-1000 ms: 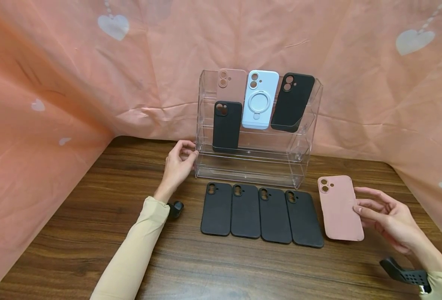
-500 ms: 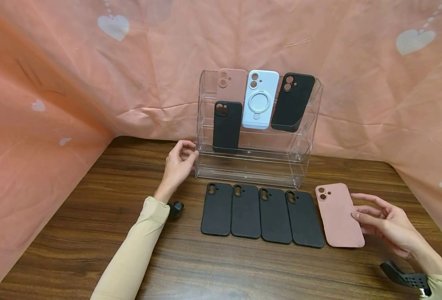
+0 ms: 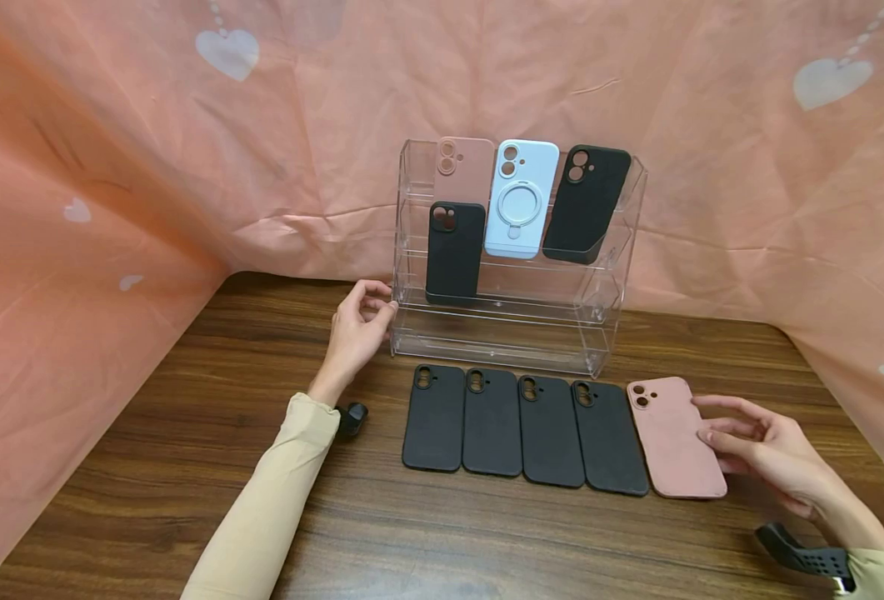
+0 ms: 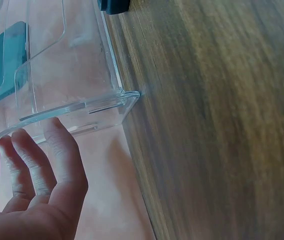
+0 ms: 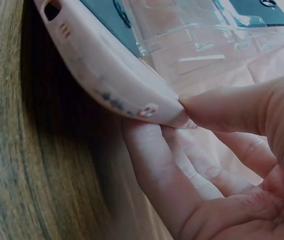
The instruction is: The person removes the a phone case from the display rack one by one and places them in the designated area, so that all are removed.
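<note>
My right hand (image 3: 775,446) pinches the right edge of a pink phone case (image 3: 677,442), thumb on top and fingers beneath. In the right wrist view that pink case (image 5: 117,80) is tilted, its near edge off the wood. To its left, several black phone cases (image 3: 491,422) lie in a row, camera holes at the far end. My left hand (image 3: 359,329) grips the left side of a clear tiered display stand (image 3: 501,315). Seen from the left wrist, the fingers (image 4: 64,155) curl at the stand's clear side panel (image 4: 67,107).
The stand bears a pink case (image 3: 464,171), a white case with a ring (image 3: 520,200), a black case (image 3: 587,204) on top and a smaller black case (image 3: 454,254) below. Pink cloth (image 3: 322,100) hangs around the brown wooden table (image 3: 209,400).
My right hand has brought the pink case lower and leftward, up close to the last black case in the row. The left hand and the stand have stayed put.
</note>
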Tool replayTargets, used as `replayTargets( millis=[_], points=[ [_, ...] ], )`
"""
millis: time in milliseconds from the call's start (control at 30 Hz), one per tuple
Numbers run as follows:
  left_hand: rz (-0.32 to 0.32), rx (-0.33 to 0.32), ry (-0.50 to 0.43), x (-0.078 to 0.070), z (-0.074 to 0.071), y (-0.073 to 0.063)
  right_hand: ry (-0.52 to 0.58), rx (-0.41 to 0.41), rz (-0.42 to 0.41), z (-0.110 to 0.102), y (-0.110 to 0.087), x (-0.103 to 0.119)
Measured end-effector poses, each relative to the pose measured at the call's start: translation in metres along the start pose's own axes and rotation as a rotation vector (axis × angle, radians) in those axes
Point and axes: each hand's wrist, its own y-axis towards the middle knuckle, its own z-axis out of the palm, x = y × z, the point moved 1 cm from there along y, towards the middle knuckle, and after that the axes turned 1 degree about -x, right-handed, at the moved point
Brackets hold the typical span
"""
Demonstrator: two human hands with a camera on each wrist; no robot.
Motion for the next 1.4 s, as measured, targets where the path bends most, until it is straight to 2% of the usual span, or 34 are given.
replayTargets(
  millis=[267, 433, 567, 800, 933, 1133, 1400],
  points=[
    [-0.005, 0.005, -0.003, -0.001, 0.001, 0.000, -0.144, -0.017, 0.033, 0.001, 0.001, 0.001],
    [-0.004, 0.003, -0.004, -0.001, 0.001, 0.001, -0.347, -0.061, 0.054, 0.006, 0.002, 0.004],
    [-0.006, 0.002, -0.002, -0.002, 0.000, 0.001, -0.534, -0.103, 0.028, 0.014, 0.002, 0.009],
    [-0.015, 0.007, 0.003, -0.002, 0.001, 0.002, -0.765, -0.153, -0.058, 0.024, 0.000, 0.014],
    [-0.013, 0.008, -0.004, -0.003, 0.001, 0.001, -0.882, -0.176, -0.067, 0.025, 0.000, 0.014],
    [-0.015, 0.007, -0.010, -0.003, 0.000, 0.000, -0.894, -0.154, -0.041, 0.026, 0.000, 0.015],
    [-0.018, 0.002, -0.011, -0.001, 0.000, -0.001, -0.832, -0.139, -0.017, 0.027, 0.000, 0.012]
  ],
)
